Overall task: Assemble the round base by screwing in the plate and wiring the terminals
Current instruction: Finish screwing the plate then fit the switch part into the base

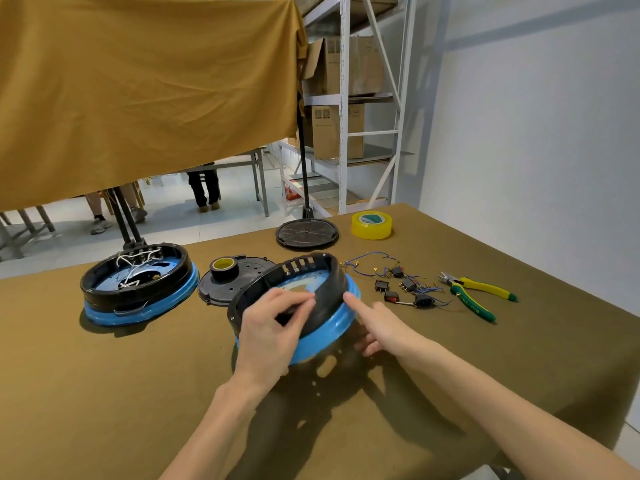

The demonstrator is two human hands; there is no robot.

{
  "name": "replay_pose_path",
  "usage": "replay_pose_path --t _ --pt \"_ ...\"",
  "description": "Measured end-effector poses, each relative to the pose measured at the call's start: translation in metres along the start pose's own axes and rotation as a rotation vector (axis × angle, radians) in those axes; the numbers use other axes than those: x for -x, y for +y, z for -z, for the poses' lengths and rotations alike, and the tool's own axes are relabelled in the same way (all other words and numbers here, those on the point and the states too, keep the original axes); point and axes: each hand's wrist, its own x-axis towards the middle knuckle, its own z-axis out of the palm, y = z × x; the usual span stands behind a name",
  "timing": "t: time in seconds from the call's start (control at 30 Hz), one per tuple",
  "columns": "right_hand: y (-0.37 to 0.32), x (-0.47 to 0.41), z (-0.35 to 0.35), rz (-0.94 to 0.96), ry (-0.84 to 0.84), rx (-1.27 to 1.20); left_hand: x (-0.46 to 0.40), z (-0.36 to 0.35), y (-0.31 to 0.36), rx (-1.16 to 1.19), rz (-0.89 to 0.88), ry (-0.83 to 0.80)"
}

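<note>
Head view: an olive-brown cloth-covered table fills the lower frame. At centre a round black plastic base with a blue rim tilts off the cloth, the left hand grasping its near wall, the right hand touching its blue rim with fingers extended. Right of it lie small black rocker switches with blue wires.

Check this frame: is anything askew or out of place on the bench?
Only the round base held by the left hand and right hand: it is tilted, far edge raised. Switches with wires lie loosely tangled beside it.
</note>
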Motion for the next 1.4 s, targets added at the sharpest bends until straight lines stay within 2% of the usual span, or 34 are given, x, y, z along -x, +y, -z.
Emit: replay_pose_path --t 0.07,0.1,0.13,0.23,0.33,0.4,0.5,0.6,0.77,0.9,1.0,1.1,1.17,1.23,1.27,1.33,1.4 --pt "-0.019 0.005 -0.001 0.097 -0.112 -0.359 -0.017 0.009 0.011 0.118 0.135 0.107" --pt "-0.031 0.008 -0.002 0.201 -0.167 -0.467 -0.024 0.013 0.016 0.179 0.197 0.145" --pt "-0.043 0.012 -0.002 0.316 -0.188 -0.472 -0.03 0.017 0.019 0.241 0.254 0.177" --pt "-0.084 0.018 -0.013 0.564 -0.11 -0.274 -0.036 0.025 0.023 0.483 0.466 0.259" --pt "-0.119 0.019 -0.038 0.634 -0.098 -0.06 -0.03 0.031 0.015 0.602 0.668 0.331" --pt "-0.131 0.016 -0.053 0.652 -0.092 0.152 -0.021 0.039 0.004 0.659 0.814 0.264" --pt "-0.126 0.01 -0.073 0.716 -0.093 0.558 -0.004 0.054 -0.017 0.841 1.094 0.08" --pt "-0.105 0.008 -0.083 0.802 -0.111 0.792 0.009 0.062 -0.033 0.972 1.268 -0.085" --pt "-0.077 0.005 -0.086 0.939 -0.096 1.057 0.019 0.064 -0.044 1.005 1.362 -0.329" --pt "-0.049 0.002 -0.081 1.028 -0.006 0.975 0.02 0.061 -0.048 1.034 1.402 -0.478" --pt "-0.027 0.002 -0.066 0.994 0.011 0.826 0.018 0.055 -0.047 1.018 1.435 -0.471" --pt "-0.006 0.001 -0.049 0.942 0.084 0.814 0.018 0.048 -0.047 1.093 1.44 -0.401" --pt "0.007 0.003 -0.041 0.879 0.06 0.763 0.019 0.042 -0.047 1.097 1.416 -0.402" --pt "0.017 0.007 -0.036 0.863 0.015 0.596 0.02 0.035 -0.048 1.089 1.409 -0.406" --pt "0.021 0.008 -0.033 0.869 0.053 0.476 0.02 0.034 -0.048 1.097 1.413 -0.392" --pt "0.027 0.003 -0.022 0.882 0.268 0.291 0.021 0.032 -0.051 1.123 1.429 -0.339" --pt "0.033 -0.013 -0.002 0.774 0.503 0.314 0.023 0.03 -0.054 1.141 1.434 -0.272"
